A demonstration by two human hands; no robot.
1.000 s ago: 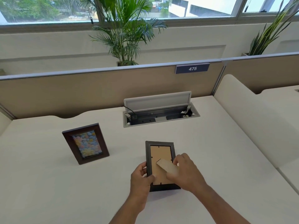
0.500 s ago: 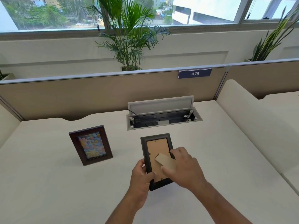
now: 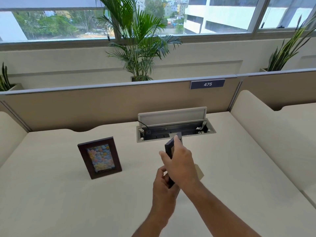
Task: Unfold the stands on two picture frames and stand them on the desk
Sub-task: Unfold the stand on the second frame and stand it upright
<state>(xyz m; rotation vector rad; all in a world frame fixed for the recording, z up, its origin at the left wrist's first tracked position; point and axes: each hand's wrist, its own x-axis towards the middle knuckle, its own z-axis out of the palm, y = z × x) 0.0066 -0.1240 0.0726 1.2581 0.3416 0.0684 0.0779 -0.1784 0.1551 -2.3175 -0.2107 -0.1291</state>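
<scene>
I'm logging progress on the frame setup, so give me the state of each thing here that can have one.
Brown wooden picture frame with colourful photo: standing upright on the desk, leaning back.
Dark grey picture frame: lifted off the desk, turned edge-on, held by both hands.
Its tan cardboard stand: swung out.
Grey cable-box lid: open.
Left hand: gripping the frame's lower end.
Right hand: gripping its upper part.

Matt cream desk; dark wood frame, glossy glazing.
</scene>
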